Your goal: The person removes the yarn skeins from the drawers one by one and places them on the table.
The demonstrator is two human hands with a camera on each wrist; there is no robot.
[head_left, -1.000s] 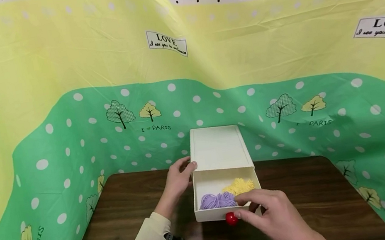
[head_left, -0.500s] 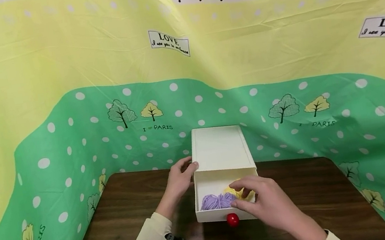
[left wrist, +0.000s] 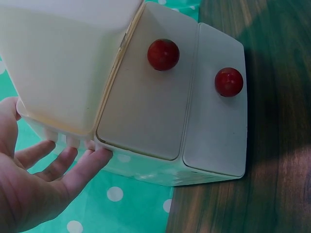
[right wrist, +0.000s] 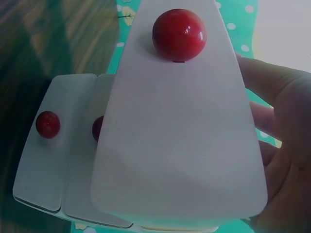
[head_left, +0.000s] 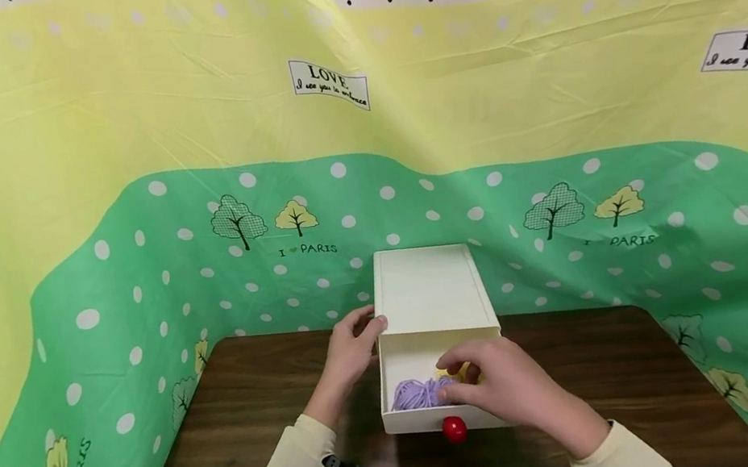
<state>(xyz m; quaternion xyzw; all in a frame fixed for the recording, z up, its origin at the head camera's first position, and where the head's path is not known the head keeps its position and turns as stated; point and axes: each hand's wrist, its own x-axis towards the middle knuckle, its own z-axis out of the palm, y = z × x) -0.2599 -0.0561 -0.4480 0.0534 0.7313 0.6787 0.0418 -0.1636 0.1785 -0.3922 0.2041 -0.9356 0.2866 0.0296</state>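
Note:
A white drawer cabinet (head_left: 430, 286) stands on the table, its top drawer (head_left: 418, 420) pulled out. Inside lie a purple yarn bundle (head_left: 412, 395) and a yellow yarn bundle (head_left: 450, 376), the yellow mostly covered by my right hand (head_left: 503, 376). That hand reaches down into the drawer, fingers bent over the yarn and thumb by the purple bundle's right end; whether it grips any yarn I cannot tell. My left hand (head_left: 351, 346) rests against the cabinet's left side, thumb at the top edge, fingertips touching the side wall (left wrist: 141, 167). A red knob (head_left: 454, 429) sits on the drawer front.
Below the pulled-out drawer are two shut drawers (left wrist: 214, 126) with red knobs (left wrist: 229, 81). The cabinet stands at the back of the dark wooden table (head_left: 259, 390). A green and yellow printed curtain (head_left: 264, 283) hangs right behind it.
My right hand has moved from beside the red knob up over the drawer front and down onto the yarn, covering most of the yellow bundle. My left hand has stayed at the cabinet's side.

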